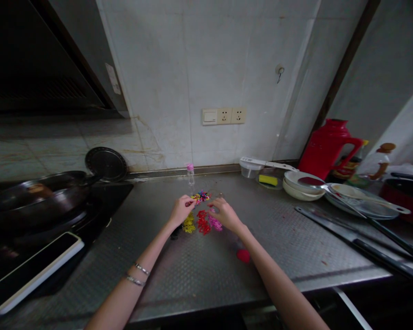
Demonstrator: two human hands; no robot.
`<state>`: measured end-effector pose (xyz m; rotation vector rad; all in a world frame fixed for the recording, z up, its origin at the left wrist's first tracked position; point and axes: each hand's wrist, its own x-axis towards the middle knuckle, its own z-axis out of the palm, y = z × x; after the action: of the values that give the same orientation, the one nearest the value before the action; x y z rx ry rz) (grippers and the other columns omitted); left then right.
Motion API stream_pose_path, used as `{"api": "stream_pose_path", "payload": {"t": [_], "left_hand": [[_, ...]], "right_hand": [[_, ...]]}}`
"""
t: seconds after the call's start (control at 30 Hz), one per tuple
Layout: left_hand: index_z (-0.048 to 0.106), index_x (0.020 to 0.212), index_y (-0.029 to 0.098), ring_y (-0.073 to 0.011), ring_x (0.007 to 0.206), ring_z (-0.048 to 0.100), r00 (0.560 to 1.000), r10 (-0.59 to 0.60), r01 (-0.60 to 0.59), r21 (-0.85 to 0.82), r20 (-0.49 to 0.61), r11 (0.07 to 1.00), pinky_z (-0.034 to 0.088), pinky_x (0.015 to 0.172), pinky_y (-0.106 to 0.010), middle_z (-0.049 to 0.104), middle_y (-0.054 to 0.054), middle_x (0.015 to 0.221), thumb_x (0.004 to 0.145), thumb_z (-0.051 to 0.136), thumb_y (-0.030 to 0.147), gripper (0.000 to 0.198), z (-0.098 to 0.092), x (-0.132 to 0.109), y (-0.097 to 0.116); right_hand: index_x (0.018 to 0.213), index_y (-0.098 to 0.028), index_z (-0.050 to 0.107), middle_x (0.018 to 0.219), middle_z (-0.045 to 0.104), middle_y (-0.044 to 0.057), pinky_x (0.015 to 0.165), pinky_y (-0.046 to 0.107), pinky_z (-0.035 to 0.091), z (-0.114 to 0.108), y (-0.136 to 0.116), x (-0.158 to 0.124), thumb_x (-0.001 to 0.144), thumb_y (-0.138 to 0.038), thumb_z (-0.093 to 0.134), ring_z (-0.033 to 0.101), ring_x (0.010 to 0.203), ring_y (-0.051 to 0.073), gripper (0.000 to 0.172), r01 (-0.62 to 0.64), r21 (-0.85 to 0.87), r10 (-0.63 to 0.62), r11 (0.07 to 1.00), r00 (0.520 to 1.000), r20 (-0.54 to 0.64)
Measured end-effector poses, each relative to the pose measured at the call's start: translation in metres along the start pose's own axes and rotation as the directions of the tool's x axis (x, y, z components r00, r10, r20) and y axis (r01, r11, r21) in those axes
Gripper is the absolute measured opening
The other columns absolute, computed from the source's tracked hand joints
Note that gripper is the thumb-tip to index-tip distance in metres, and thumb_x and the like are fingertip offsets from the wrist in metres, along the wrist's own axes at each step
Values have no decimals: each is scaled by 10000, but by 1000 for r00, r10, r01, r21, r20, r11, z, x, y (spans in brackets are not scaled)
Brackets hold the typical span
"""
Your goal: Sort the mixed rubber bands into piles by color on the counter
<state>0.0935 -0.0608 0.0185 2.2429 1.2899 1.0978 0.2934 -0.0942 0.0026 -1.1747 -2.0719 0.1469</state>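
Small coloured bands, like elastic hair ties, lie in heaps on the metal counter. A mixed-colour heap [201, 197] sits farthest away; nearer are a yellow heap [189, 223], a red heap [203, 222] and a pink heap [215, 222]. Some black bands [175, 234] show partly behind my left wrist. My left hand [181, 211] is closed in a pinch at the left edge of the mixed heap; what its fingertips hold is too small to name. Just above the pink heap, my right hand [225, 214] is curved, thumb and forefinger apart, with nothing visible between them.
A small clear bottle with a pink cap [190, 174] stands by the wall. A red heart-shaped piece [243, 255] lies near my right forearm. Right: bowls [303, 191], a knife [330, 228], a red thermos [325, 149]. Left: a wok [65, 195] and a phone [37, 275].
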Motion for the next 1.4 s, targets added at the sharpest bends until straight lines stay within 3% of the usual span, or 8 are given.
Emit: {"api": "stream_pose_path", "payload": {"t": [0.27, 0.57, 0.77, 0.97, 1.2, 1.3, 1.4], "left_hand": [[681, 789, 148, -138, 718, 552, 996, 56, -57, 11, 63, 998, 418, 706, -264, 638, -57, 787, 754, 533, 216, 166, 14, -6, 11], [675, 779, 147, -145, 735, 559, 994, 55, -54, -15, 90, 998, 419, 708, -272, 642, -51, 783, 737, 532, 166, 150, 17, -8, 16], [677, 771, 149, -145, 734, 559, 997, 24, -23, -10, 78, 1000, 417, 712, -272, 650, -55, 801, 729, 536, 155, 147, 21, -5, 15], [687, 761, 151, -161, 741, 565, 981, 18, -24, 27, 192, 999, 420, 710, -281, 662, -54, 780, 715, 536, 157, 157, 36, 5, 9], [693, 796, 148, -159, 701, 575, 968, 26, -37, 38, 251, 999, 429, 688, -274, 674, -56, 771, 704, 527, 163, 190, 57, 13, 4], [692, 820, 152, -153, 693, 576, 958, 14, -23, 26, 287, 999, 433, 674, -259, 677, -44, 766, 668, 535, 135, 220, 56, 15, 3], [691, 850, 144, -153, 697, 576, 967, -18, 10, 36, 254, 999, 433, 666, -249, 674, -44, 771, 647, 558, 148, 242, 43, 21, 1]], "right_hand": [[1060, -239, 560, 960, 572, 56, 805, 315, 415, -5, -11, -1, 788, -329, 534, 478, 950, 184, 287, 48, -34, -48, 998, 999, -10], [933, -231, 617, 916, 567, 58, 779, 286, 418, -7, -12, -1, 831, -286, 470, 488, 911, 167, 186, 78, -19, -78, 997, 997, 11], [911, -235, 631, 891, 579, 52, 800, 312, 407, -18, -3, 2, 826, -283, 473, 496, 894, 173, 185, 41, 43, -38, 998, 996, -80], [907, -229, 636, 878, 579, 52, 782, 299, 408, -20, 4, 2, 819, -292, 485, 493, 884, 175, 185, 15, 40, -10, 999, 992, -124], [901, -228, 631, 886, 577, 47, 792, 292, 399, -17, 12, 1, 821, -292, 485, 487, 884, 164, 178, -18, 13, 20, 1000, 993, -116], [883, -220, 630, 883, 575, 48, 789, 288, 401, -15, 14, 1, 824, -286, 479, 486, 889, 162, 176, -35, 10, 36, 999, 993, -115], [883, -220, 629, 874, 575, 46, 800, 293, 398, -11, 13, 0, 826, -278, 475, 489, 890, 161, 174, -26, 12, 27, 1000, 994, -104]]}}
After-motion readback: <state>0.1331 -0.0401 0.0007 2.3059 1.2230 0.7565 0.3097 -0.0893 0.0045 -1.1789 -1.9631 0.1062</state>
